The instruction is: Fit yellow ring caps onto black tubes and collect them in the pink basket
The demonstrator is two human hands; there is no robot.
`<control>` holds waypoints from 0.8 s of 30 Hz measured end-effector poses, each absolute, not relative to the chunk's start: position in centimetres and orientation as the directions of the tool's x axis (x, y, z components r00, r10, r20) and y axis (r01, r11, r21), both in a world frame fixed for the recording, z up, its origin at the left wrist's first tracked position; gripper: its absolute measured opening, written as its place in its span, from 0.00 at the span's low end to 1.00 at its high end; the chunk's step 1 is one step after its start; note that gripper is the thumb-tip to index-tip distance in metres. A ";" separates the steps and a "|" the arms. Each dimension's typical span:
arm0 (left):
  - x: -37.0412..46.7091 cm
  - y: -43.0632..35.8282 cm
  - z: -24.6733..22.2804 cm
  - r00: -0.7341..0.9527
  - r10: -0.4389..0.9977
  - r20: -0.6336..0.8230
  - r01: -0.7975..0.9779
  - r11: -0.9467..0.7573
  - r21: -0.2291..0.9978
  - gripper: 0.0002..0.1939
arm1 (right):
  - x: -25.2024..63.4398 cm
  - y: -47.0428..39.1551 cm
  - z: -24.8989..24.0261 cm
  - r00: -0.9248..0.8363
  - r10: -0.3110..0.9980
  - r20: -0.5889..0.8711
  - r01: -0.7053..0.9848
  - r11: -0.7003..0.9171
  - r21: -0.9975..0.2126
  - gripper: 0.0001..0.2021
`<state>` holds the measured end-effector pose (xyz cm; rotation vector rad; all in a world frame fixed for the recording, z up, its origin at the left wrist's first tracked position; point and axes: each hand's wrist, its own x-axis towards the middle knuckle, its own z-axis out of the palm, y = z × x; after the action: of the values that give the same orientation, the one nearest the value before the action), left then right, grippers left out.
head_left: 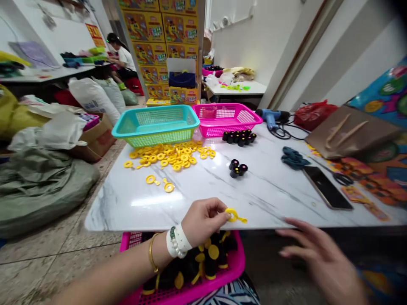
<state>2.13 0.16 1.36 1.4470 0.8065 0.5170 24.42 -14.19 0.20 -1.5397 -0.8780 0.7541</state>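
Observation:
Between thumb and fingers my left hand (205, 218) pinches a yellow ring piece (233, 214) with a small tab, over the table's front edge. My right hand (321, 258) is to the right, blurred, its fingers apart and nothing in them. Below my left hand, a pink basket (240, 254) in my lap holds black pieces with yellow parts. Two loose yellow ring pieces (168, 186) lie on the white marbled table (203, 190), in front of a pile of yellow rings (178, 156). Three small black cylinders (235, 171) stand together beyond my left hand.
A teal basket (155, 120) and a pink basket (227, 120) stand at the back, with more black cylinders (240, 137) before them. To the right are a blue heat gun (271, 118), dark cloth (293, 158), a phone (327, 187) and scissors (341, 178). A person sits far left.

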 end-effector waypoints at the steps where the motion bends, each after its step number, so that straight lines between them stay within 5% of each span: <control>1: 2.8 -0.3 1.6 0.666 0.731 -0.149 0.151 0.063 0.986 0.13 | 23.4 -13.4 0.5 0.439 0.898 -0.023 0.083 -0.066 -0.994 0.20; 4: 4.0 0.0 2.0 0.706 0.704 -0.077 0.135 -0.027 0.990 0.13 | 20.6 -9.4 0.6 0.240 0.968 -0.067 -0.049 -0.057 -0.997 0.15; 8: 5.0 4.0 1.5 0.603 0.797 0.037 0.266 -0.245 0.932 0.15 | 20.7 -5.2 -0.7 0.404 0.914 -0.039 -0.084 -0.005 -0.996 0.13; 15: 11.0 9.4 -1.2 0.434 0.863 0.258 0.675 -0.502 0.542 0.39 | 23.3 -5.0 -3.0 0.577 0.809 -0.112 -0.187 -0.003 -0.982 0.17; 21: 11.1 9.9 -0.9 0.515 0.823 0.241 0.674 -0.562 0.479 0.14 | 22.8 -5.3 -2.2 0.551 0.828 -0.109 -0.167 -0.019 -0.986 0.15; 24: 6.9 8.0 -0.7 0.569 0.794 0.215 0.632 -0.589 0.504 0.11 | 23.0 -5.6 -1.6 0.472 0.859 -0.199 -0.279 -0.068 -0.958 0.12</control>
<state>6.92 7.98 -0.66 2.4332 1.1580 0.6029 23.03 -5.57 -1.57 -1.3195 -0.5738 1.0247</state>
